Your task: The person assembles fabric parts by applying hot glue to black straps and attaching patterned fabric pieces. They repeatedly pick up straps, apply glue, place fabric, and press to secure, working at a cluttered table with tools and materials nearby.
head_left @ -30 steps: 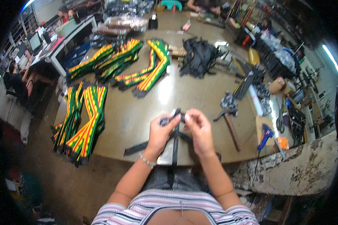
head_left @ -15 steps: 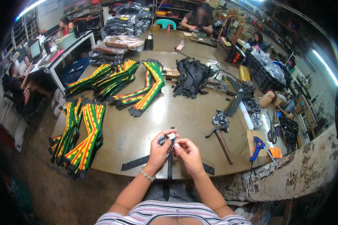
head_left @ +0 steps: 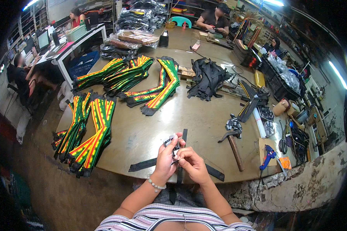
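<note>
at the near middle of the desk [head_left: 135, 133], the left hand [head_left: 165, 161] has its grip clamped on small black and pale pieces [head_left: 167, 141], which sit just far-left of the right hand [head_left: 191, 164]; that grip is drawn together beside them, its exact hold too small to tell. a black strap [head_left: 185, 135] runs near to far beneath, its middle hidden, the right hand covering more of it.

White glare streaks the tabletop [head_left: 204, 121]; corners fall black.
</note>
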`<action>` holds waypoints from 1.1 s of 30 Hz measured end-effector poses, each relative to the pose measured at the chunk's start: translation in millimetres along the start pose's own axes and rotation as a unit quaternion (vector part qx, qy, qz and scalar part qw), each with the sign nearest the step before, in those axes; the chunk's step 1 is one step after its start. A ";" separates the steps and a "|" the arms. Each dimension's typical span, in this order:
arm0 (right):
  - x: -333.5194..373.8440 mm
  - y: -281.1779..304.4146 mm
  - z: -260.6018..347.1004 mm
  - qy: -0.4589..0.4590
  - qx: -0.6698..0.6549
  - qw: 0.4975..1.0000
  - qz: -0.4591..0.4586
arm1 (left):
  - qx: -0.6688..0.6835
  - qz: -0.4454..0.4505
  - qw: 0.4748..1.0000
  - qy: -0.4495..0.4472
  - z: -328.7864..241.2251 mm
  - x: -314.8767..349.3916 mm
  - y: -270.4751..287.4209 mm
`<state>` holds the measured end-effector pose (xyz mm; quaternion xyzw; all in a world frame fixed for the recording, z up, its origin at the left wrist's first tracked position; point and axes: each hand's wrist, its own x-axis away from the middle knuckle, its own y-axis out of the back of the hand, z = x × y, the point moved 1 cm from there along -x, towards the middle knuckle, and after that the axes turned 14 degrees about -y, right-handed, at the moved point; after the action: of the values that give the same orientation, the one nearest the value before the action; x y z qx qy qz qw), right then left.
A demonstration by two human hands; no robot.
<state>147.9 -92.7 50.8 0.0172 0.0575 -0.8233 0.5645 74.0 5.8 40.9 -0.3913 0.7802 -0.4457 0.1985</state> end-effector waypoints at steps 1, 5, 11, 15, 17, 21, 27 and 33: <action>-0.5 0.2 2.1 0.020 0.036 0.999 -0.001 | 0.014 -0.005 1.000 0.014 -0.8 0.8 1.2; 2.4 -2.4 5.8 0.042 0.105 0.994 0.011 | 0.090 -0.043 0.993 0.067 -1.6 3.3 6.6; 13.1 -1.1 18.4 0.072 0.067 0.993 0.065 | 0.121 -0.035 0.986 0.109 -5.4 19.8 0.8; 25.4 -5.9 48.8 0.109 0.108 0.984 0.085 | 0.140 -0.051 0.981 0.127 -13.2 16.1 -16.1; 35.6 -13.5 65.9 0.188 0.099 0.965 0.154 | 0.305 -0.222 0.919 0.116 -25.8 -1.7 -21.7; 46.7 0.0 84.0 0.172 0.127 0.975 0.064 | 0.102 0.053 0.989 -0.088 -81.5 -29.9 -44.8; 67.7 51.6 56.2 -0.076 -0.064 0.993 -0.062 | -0.342 0.586 0.728 -0.096 -109.9 2.6 -161.4; 100.4 54.7 34.5 -0.155 -0.045 0.967 -0.198 | -0.175 0.777 0.550 -0.251 -87.6 57.9 -232.8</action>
<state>163.8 -209.2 71.6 -0.1476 0.0084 -0.9079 0.3922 81.6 -61.5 287.2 0.2443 0.7615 0.1442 0.5827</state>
